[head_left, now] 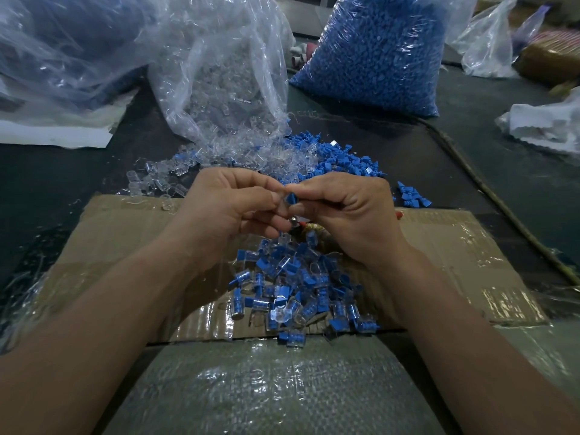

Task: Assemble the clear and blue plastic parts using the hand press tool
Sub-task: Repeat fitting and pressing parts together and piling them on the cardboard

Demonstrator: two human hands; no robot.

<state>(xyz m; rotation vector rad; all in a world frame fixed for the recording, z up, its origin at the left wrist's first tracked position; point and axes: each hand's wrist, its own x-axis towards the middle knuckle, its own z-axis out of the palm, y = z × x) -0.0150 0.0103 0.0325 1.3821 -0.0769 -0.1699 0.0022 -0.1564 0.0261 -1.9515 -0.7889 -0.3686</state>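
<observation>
My left hand (pixel 229 208) and my right hand (pixel 345 208) meet above the cardboard sheet (pixel 131 233). Between their fingertips is a small blue part (pixel 292 197) set against a clear part; the left fingers pinch the clear piece, the right fingers pinch the blue one. Under the right palm a metal and red tool (pixel 296 222) shows only partly. A heap of joined blue-and-clear pieces (pixel 298 293) lies below my hands. Loose clear parts (pixel 163 180) and loose blue parts (pixel 342 161) lie beyond them.
An open bag of clear parts (pixel 226 89) stands at the back centre, a full bag of blue parts (pixel 376 54) to its right. More plastic bags (pixel 62 45) lie at the left. A cable (pixel 489 189) runs along the right. Woven sack (pixel 266 387) lies in front.
</observation>
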